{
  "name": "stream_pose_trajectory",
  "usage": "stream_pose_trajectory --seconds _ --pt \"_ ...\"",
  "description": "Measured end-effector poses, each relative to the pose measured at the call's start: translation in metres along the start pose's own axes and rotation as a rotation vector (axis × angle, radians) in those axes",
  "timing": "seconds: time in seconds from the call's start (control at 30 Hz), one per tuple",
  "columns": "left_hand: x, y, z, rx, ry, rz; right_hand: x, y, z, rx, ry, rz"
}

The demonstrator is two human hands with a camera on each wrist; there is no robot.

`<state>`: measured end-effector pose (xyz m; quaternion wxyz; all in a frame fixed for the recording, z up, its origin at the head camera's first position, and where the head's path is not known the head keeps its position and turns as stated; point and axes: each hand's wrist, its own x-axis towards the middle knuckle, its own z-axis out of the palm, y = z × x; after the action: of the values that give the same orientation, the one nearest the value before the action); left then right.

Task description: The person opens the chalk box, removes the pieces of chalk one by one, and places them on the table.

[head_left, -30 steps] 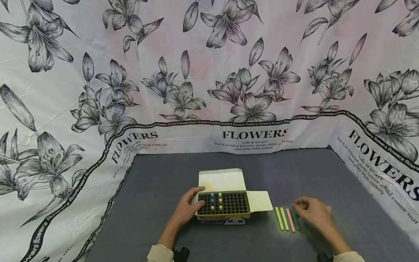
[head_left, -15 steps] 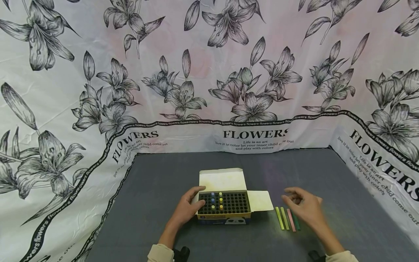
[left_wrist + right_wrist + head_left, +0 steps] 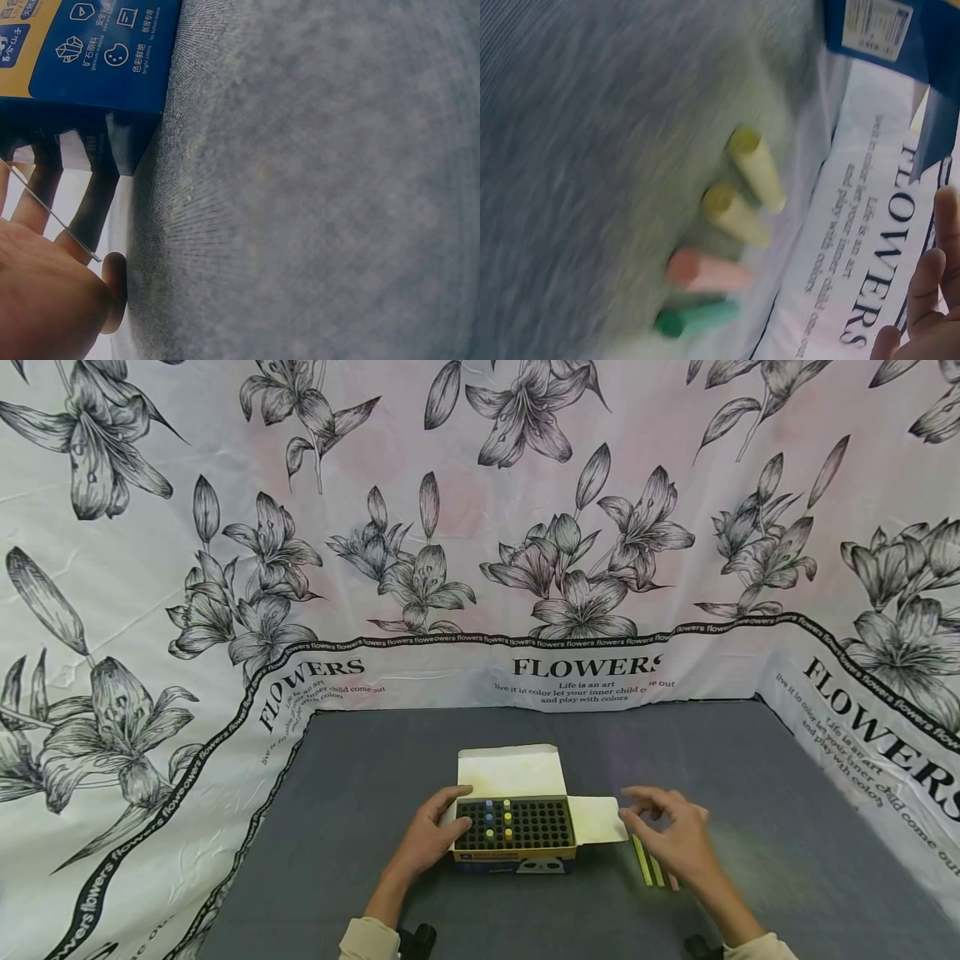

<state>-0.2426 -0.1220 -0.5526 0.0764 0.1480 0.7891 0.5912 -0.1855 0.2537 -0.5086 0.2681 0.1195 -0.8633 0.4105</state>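
An uncovered chalk box, blue and yellow with a panda print, stands on the grey table. Its insert full of round holes holds several blue, yellow and orange chalk sticks in two short columns. My left hand grips the box's left end, the thumb over the near edge and the fingers round its far side. Just past the right flap, my right hand hovers with thumb and index finger apart, and nothing shows between them. Below it lie two yellow chalks, a pink chalk and a green chalk in a row.
The box's white lid is folded back on the far side. A white flower-printed sheet walls the table at the back and sides. Yellowish dust marks the table around the loose chalks.
My right hand has moved left from beside the green chalk to the box's right flap, passing over the row. My left hand has stayed on the box.
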Motion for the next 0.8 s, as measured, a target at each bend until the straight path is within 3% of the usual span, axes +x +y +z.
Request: stream_pose_trajectory --seconds 0.33,0.53,0.8 --pt "0.001 -0.001 0.000 -0.006 0.005 0.007 0.003 -0.016 0.030 0.077 0.000 -0.061" --pt "0.000 0.000 -0.001 -0.013 0.013 0.000 0.005 -0.028 0.053 0.117 0.025 -0.189" --pt "0.000 0.000 0.000 -0.004 0.008 0.008 0.005 -0.040 0.080 0.136 -0.058 -0.214"
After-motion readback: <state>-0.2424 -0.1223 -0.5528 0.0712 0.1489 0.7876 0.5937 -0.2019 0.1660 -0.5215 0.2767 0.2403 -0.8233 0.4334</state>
